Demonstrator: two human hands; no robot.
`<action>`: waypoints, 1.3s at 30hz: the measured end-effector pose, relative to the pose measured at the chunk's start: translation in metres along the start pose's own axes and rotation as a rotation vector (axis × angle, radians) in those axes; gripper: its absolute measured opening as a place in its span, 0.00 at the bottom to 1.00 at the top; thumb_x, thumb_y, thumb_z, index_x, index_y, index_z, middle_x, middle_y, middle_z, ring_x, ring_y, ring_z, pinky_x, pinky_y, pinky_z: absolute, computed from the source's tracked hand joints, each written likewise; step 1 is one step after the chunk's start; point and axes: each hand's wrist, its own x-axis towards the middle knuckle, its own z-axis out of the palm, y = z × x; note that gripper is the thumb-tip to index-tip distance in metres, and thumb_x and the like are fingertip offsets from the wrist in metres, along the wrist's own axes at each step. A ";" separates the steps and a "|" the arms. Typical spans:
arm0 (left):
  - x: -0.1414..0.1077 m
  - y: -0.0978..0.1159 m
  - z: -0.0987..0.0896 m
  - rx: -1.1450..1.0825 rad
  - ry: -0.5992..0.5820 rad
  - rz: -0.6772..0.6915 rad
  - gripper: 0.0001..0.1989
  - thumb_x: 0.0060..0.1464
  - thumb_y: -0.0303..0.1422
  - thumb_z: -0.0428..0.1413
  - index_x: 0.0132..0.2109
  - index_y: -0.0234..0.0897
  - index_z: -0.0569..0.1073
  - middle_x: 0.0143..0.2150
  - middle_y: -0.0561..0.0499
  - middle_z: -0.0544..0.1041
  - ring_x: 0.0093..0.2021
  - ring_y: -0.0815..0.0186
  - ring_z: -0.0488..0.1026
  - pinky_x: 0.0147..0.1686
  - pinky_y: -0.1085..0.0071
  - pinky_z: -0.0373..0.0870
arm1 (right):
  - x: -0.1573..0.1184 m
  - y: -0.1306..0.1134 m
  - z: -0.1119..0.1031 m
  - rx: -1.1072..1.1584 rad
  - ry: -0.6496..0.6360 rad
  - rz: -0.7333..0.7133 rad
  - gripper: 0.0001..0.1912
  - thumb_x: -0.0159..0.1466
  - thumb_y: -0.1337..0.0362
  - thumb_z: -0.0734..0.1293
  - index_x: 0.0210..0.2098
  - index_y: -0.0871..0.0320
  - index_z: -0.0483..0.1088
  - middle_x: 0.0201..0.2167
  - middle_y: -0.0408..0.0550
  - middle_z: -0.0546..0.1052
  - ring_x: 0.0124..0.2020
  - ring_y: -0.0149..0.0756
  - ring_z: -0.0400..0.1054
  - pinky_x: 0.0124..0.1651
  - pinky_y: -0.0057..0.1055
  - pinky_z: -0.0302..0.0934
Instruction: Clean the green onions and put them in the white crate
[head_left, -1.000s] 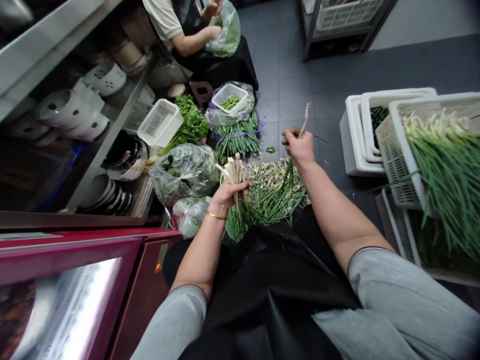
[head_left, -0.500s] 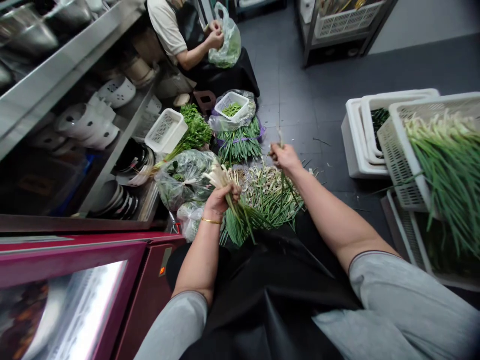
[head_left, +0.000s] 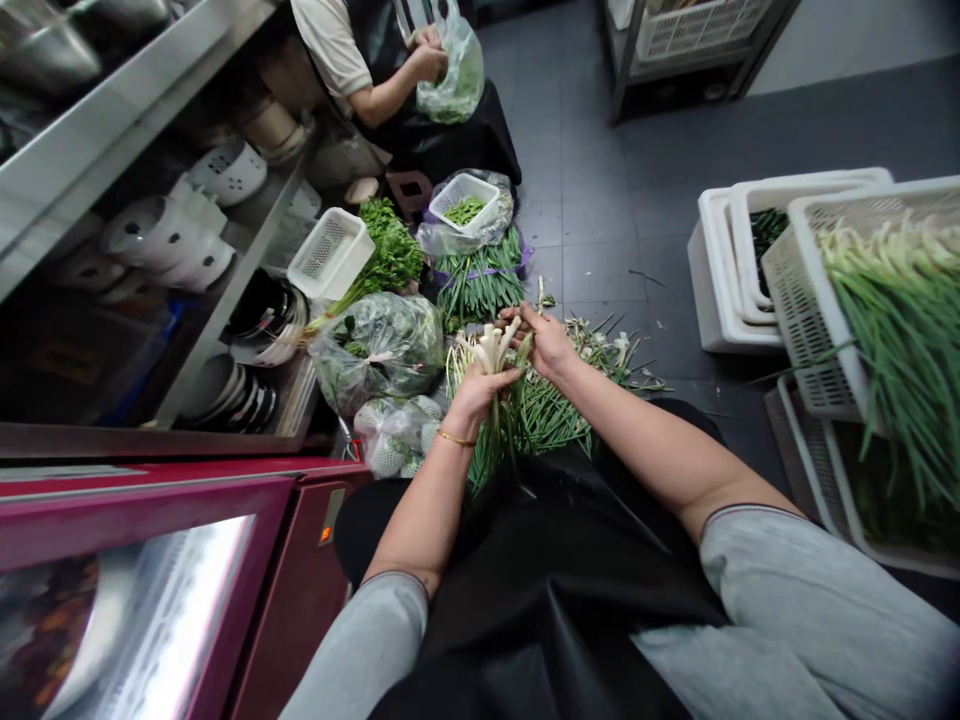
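Note:
My left hand [head_left: 478, 392] is closed around a bunch of spring onions [head_left: 491, 348], white ends up and green leaves hanging down over the dark apron. Close against that bunch is my right hand [head_left: 547, 345], its fingers bent at the white ends around what looks like a single spring onion stalk; the fingertips are partly hidden. Under and beyond both hands, a heap of loose spring onions [head_left: 559, 415] with peeled scraps lies on the floor.
Bagged vegetables [head_left: 379, 350], a white basket [head_left: 330, 255] and leafy greens [head_left: 394, 245] lie front left. A co-worker's hands [head_left: 427, 55] hold a plastic bag. On the right, a white crate [head_left: 821, 300] holds spring onions. A metal shelf [head_left: 150, 120] and a red cabinet [head_left: 300, 580] border the left.
My right hand has moved left from over the heap to the bunch. My left hand has shifted right with the bunch, so the two hands now meet.

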 end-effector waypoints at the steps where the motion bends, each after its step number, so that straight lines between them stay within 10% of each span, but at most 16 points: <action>1: -0.001 -0.001 -0.004 -0.013 0.021 0.017 0.27 0.36 0.33 0.68 0.46 0.39 0.72 0.25 0.58 0.70 0.20 0.74 0.64 0.21 0.75 0.59 | 0.006 -0.004 -0.009 -0.075 0.046 -0.051 0.21 0.59 0.45 0.68 0.32 0.60 0.70 0.24 0.46 0.74 0.23 0.32 0.69 0.23 0.26 0.62; 4: -0.001 -0.001 -0.014 -0.037 0.046 0.026 0.20 0.36 0.32 0.69 0.38 0.37 0.72 0.22 0.59 0.66 0.18 0.76 0.61 0.19 0.76 0.57 | 0.014 -0.015 -0.032 -0.265 0.037 -0.089 0.21 0.54 0.47 0.73 0.33 0.61 0.71 0.25 0.46 0.75 0.20 0.27 0.64 0.17 0.23 0.54; 8: 0.000 0.003 -0.017 -0.026 0.039 0.039 0.24 0.36 0.34 0.69 0.43 0.37 0.74 0.23 0.58 0.67 0.19 0.75 0.61 0.19 0.75 0.57 | 0.001 -0.011 -0.028 -0.396 -0.311 0.003 0.20 0.48 0.53 0.77 0.31 0.63 0.73 0.23 0.45 0.74 0.18 0.25 0.61 0.18 0.23 0.54; 14: -0.002 0.004 -0.013 0.075 0.323 0.210 0.18 0.41 0.39 0.66 0.38 0.33 0.78 0.26 0.52 0.73 0.22 0.73 0.63 0.20 0.74 0.59 | -0.007 0.016 -0.003 -0.340 -0.099 -0.114 0.18 0.50 0.55 0.74 0.34 0.59 0.72 0.22 0.39 0.72 0.16 0.26 0.60 0.17 0.26 0.60; 19: 0.002 0.002 -0.009 0.126 0.212 0.200 0.19 0.35 0.37 0.69 0.36 0.33 0.78 0.26 0.53 0.75 0.24 0.70 0.67 0.21 0.73 0.60 | -0.008 0.020 0.004 -0.243 -0.116 -0.015 0.18 0.47 0.55 0.76 0.29 0.60 0.70 0.24 0.43 0.75 0.21 0.30 0.67 0.22 0.28 0.66; 25: -0.007 0.015 -0.037 -0.075 -0.203 -0.058 0.21 0.34 0.37 0.68 0.37 0.29 0.78 0.22 0.50 0.73 0.20 0.70 0.68 0.16 0.76 0.52 | -0.010 -0.018 -0.024 -0.479 -0.591 0.082 0.17 0.44 0.61 0.79 0.29 0.63 0.74 0.23 0.47 0.76 0.20 0.33 0.70 0.22 0.29 0.68; 33: -0.025 0.009 -0.056 -0.085 -0.242 -0.132 0.20 0.30 0.37 0.69 0.33 0.28 0.77 0.18 0.52 0.70 0.17 0.71 0.66 0.14 0.77 0.50 | 0.027 -0.063 -0.087 -0.275 0.291 -0.250 0.07 0.61 0.70 0.67 0.29 0.59 0.64 0.19 0.39 0.70 0.19 0.27 0.69 0.26 0.29 0.69; 39: -0.027 0.013 -0.063 -0.050 -0.169 -0.118 0.21 0.33 0.37 0.68 0.36 0.29 0.78 0.19 0.51 0.72 0.18 0.72 0.66 0.14 0.78 0.50 | 0.031 -0.041 -0.090 -0.397 0.114 0.003 0.15 0.48 0.67 0.77 0.28 0.59 0.68 0.19 0.43 0.72 0.20 0.31 0.68 0.23 0.30 0.67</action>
